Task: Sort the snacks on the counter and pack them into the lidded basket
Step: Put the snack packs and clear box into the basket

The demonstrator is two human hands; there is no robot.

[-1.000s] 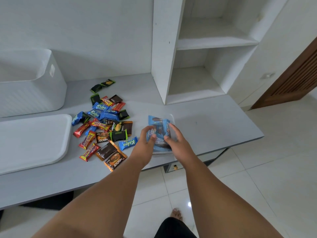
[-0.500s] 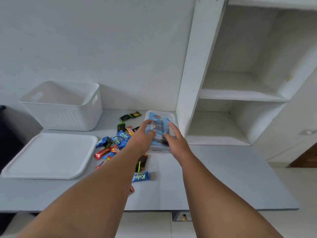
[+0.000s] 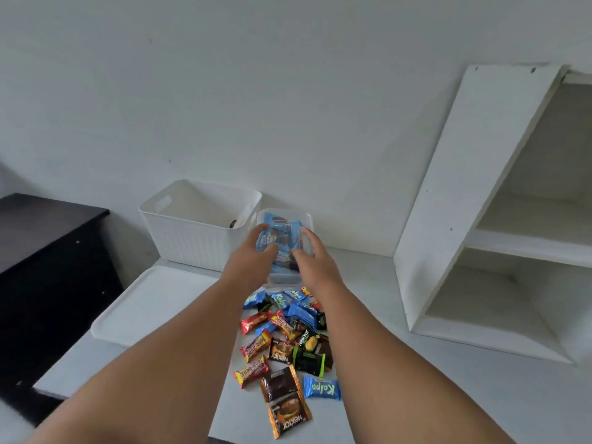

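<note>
**Carrying tub of blue snacks up to basket rim**

Working over grey counter point(image 3: 416, 363), running from dark cabinet point(image 3: 48, 251) at left to white shelf unit point(image 3: 480, 203) at right. Aiming for white basket point(image 3: 198, 245), sitting open at far left against the wall, showing one small dark item point(image 3: 233, 223) inside. Leaving lid point(image 3: 150, 302) lying flat just near of the basket, and so keeping the basket mouth free.

Having lifted clear tub point(image 3: 285, 219) of blue packs off the near right of the counter within the last second. Now holding it in the air, further left and farther away, just beside the basket's right rim and above the far end of snack pile point(image 3: 288, 341). Clamping left hand point(image 3: 253, 254) on the tub's left wall and right hand point(image 3: 312, 254) on its right wall, fingers curling round, hands apart with the tub between. Judging one sorted kind as heading into the basket, with the mixed pile waiting untouched.

Finding open air above basket and lid, and the shelf upright well to the right. Facing the basket's right rim at about tub height, so probably needing a little more lift. Watching brown Nextar pack point(image 3: 288, 418), lying closest to the counter's near edge, between the forearms.
</note>
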